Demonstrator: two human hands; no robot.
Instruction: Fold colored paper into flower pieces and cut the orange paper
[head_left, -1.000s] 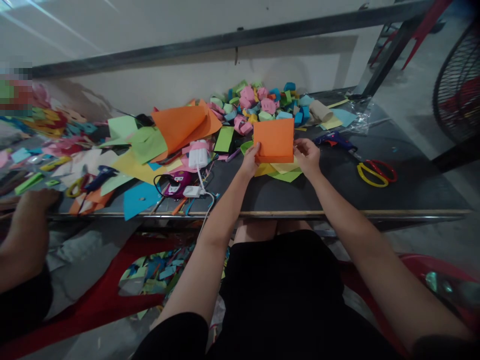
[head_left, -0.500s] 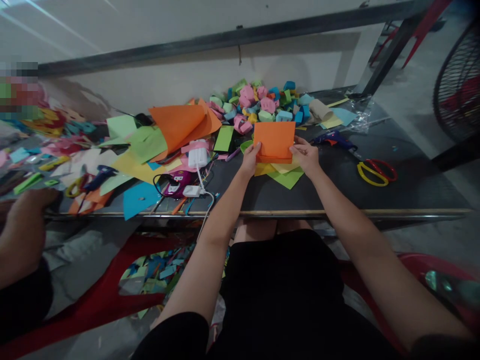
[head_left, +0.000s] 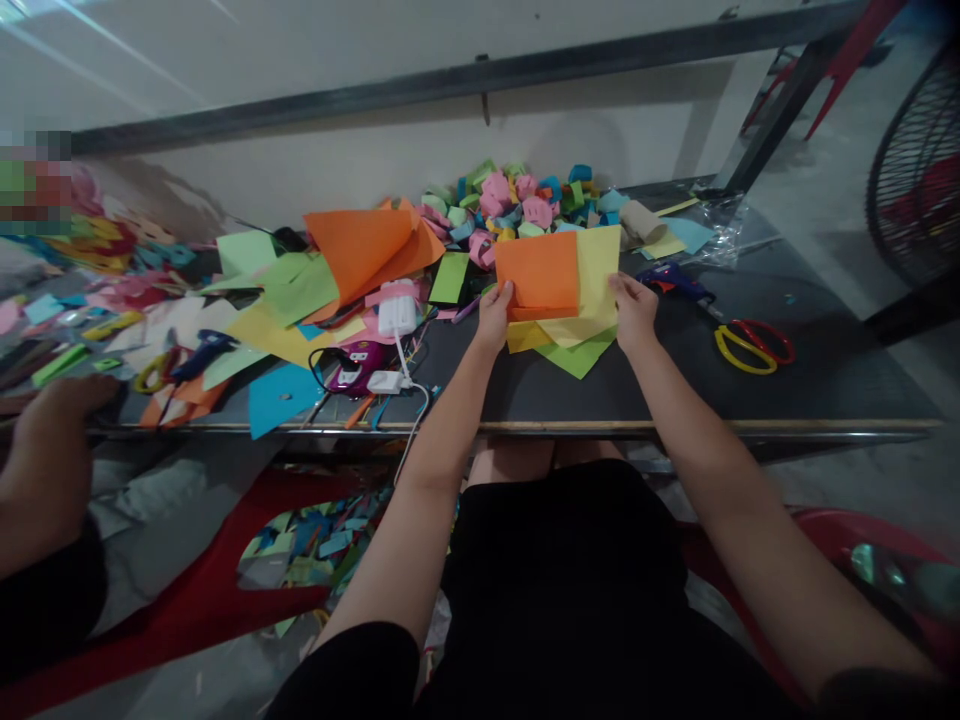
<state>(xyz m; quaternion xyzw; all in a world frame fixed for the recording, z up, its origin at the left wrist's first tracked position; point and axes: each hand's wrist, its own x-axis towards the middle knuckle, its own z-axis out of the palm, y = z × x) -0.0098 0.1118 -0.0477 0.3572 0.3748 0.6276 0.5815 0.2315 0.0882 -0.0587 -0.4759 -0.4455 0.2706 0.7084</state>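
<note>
Between thumb and fingers my left hand (head_left: 495, 315) pinches the left edge of an orange paper sheet (head_left: 537, 272). My right hand (head_left: 636, 308) is closed on the right edge of a pale yellow paper sheet (head_left: 598, 275), which sits partly behind the orange one and sticks out to its right. Both sheets are raised a little above the table, tilted toward me. Under them lie a green sheet (head_left: 576, 358) and a darker yellow sheet (head_left: 526, 337), partly covered.
Folded paper pieces (head_left: 517, 195) are heaped at the back. Scissors (head_left: 750, 345) and a blue glue gun (head_left: 675, 282) lie on the right. A purple power strip (head_left: 355, 368) with cables sits left of my arm. A co-worker's hand (head_left: 71, 395) rests at far left; a fan (head_left: 919, 180) stands right.
The pale yellow sheet now shows out to the right from behind the orange one. My right hand has moved right with it, and the orange sheet has shifted slightly left.
</note>
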